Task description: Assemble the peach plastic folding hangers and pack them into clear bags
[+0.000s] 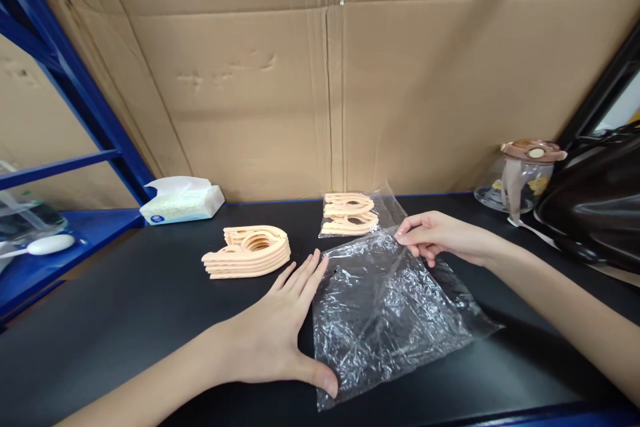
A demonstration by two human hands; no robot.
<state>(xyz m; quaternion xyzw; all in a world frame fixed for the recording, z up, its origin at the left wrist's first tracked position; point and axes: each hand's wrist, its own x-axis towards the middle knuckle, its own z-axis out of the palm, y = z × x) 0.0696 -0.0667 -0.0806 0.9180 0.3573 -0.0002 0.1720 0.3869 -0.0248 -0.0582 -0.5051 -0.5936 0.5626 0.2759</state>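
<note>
Clear, crinkled plastic bags point(385, 313) lie flat on the black table point(125, 320), partly overlapping. My left hand point(280, 333) rests palm down with spread fingers, its fingertips and thumb at the bags' left edge. At the bags' top right, my right hand point(430, 237) pinches the plastic between thumb and fingers. A stack of peach plastic pieces point(250, 253), each with a round opening, sits beyond my left hand. Behind the bags, more peach pieces point(350, 213) lie inside a clear bag.
A tissue pack point(183, 200) stands at the back left, near a blue metal frame point(100, 100). At the back right is a clear bottle with a brown lid point(535, 150), beside a dark bag point(595, 200). Cardboard point(240, 93) walls off the back. A white spoon-like item point(50, 245) lies far left.
</note>
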